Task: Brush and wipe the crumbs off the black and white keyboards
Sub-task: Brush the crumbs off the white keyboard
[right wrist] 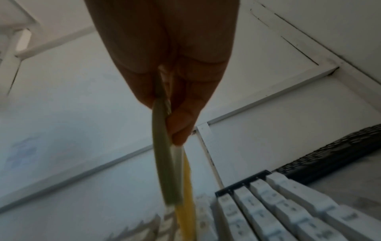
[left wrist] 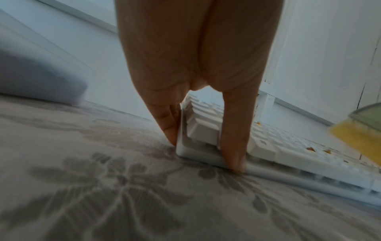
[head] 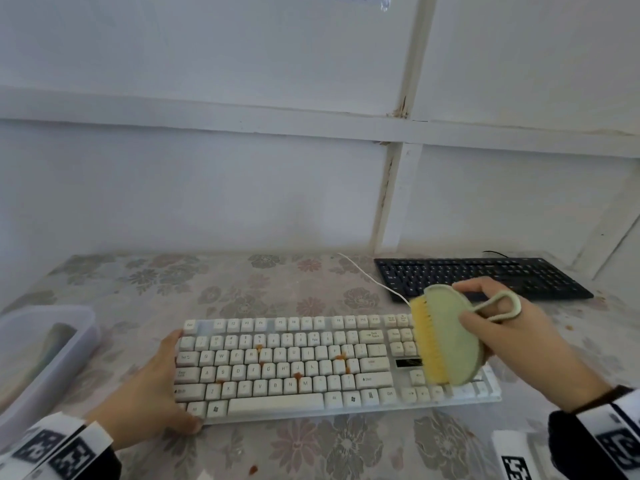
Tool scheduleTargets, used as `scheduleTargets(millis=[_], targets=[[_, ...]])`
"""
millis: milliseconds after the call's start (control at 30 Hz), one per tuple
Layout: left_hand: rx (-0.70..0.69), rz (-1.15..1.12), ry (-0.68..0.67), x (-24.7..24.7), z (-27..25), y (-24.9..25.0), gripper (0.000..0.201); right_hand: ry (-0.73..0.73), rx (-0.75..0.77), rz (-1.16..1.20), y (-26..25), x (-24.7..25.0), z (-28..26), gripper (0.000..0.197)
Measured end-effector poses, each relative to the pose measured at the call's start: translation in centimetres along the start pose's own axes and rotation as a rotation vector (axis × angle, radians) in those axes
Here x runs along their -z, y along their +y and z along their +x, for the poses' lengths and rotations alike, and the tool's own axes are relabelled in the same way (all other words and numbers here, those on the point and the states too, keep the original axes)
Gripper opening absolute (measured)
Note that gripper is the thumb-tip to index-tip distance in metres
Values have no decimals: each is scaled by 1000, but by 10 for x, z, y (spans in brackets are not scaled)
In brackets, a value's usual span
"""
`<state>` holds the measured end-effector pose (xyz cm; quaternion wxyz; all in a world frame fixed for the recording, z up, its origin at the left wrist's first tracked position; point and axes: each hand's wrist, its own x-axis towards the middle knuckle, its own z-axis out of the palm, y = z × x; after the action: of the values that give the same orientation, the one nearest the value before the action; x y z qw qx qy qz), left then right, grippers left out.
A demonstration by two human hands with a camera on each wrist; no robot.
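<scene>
Home desk corner — floral tablecloth [head: 277, 285], white panelled wall [head: 207, 185], white keyboard [head: 277, 368], black keyboard [head: 467, 271].

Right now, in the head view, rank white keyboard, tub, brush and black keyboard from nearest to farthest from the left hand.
1. White keyboard: left hand presses its left end.
2. Tub: just left.
3. Brush: right, in the right hand.
4. Black keyboard: back right.

Left hand [head: 149, 393] spread, fingers straight; right hand [head: 519, 337] grips brush [head: 450, 341].

the right hand [head: 512, 341] grips a green, yellow-bristled brush [head: 446, 337] over the right end of the white keyboard [head: 294, 368], the left hand [head: 149, 393] braced against its left edge.
</scene>
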<state>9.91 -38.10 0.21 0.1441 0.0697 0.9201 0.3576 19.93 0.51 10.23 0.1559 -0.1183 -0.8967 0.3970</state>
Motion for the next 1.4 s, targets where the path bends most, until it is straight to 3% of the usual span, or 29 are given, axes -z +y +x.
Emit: scheduleTargets(millis=[100, 333, 400, 533, 600, 933, 1167, 1400], targets=[[0, 28, -7, 1, -2, 2, 126, 72, 62, 50, 2, -7, 0, 33], [-14, 10, -10, 0, -1, 3, 124, -185, -62, -44, 8, -5, -12, 26], [-19, 6, -14, 1, -1, 3, 124, -148, -46, -34, 1, 1, -7, 26], [-17, 4, -18, 1, -1, 1, 126, 65, 65, 64, -9, -9, 5, 29], [-23, 4, -8, 0, -2, 1, 125, 78, 99, 90, -9, -19, 7, 30], [-26, 1, -9, 0, -2, 2, 123, -231, -32, -54, -5, -13, -6, 23], [-38, -21, -27, 1, -1, -1, 123, 46, 66, 38, -12, -18, 5, 31], [-24, -20, -28, 1, -2, 0, 123, -218, -34, -75, -3, -22, -12, 24]])
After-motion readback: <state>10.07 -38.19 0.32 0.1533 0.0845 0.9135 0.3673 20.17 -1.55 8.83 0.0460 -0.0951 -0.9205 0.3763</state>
